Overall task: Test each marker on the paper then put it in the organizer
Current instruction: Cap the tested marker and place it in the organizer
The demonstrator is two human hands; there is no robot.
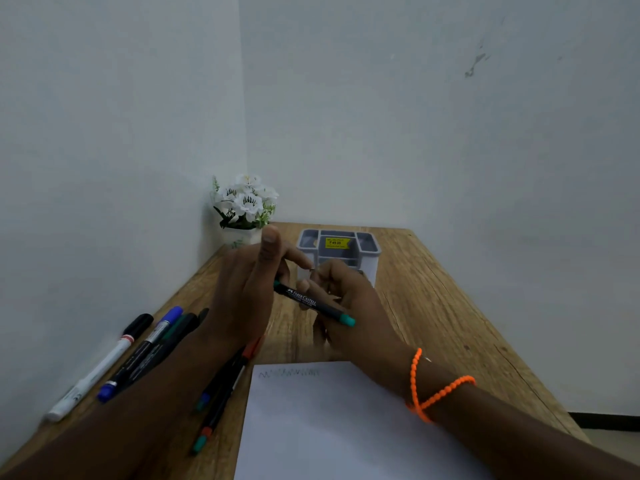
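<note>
Right hand point(349, 306) grip grasping black teal-ended marker point(313, 302); left hand point(247, 289) released, fingers straight, touching marker tip, before grey organizer point(372, 252).

Table point(433, 306): we see brown wood grain with a matt finish.
Paper point(329, 427): we see a smooth, matt white sheet.
Organizer point(372, 251): we take it for smooth grey plastic.
Held marker point(311, 301): we see a black, slightly glossy plastic barrel.
Bracelet point(436, 393): we see glossy orange beads.

A plain room corner: wooden desk point(433, 306) against bare walls point(415, 116), potted flowers point(246, 202).
</note>
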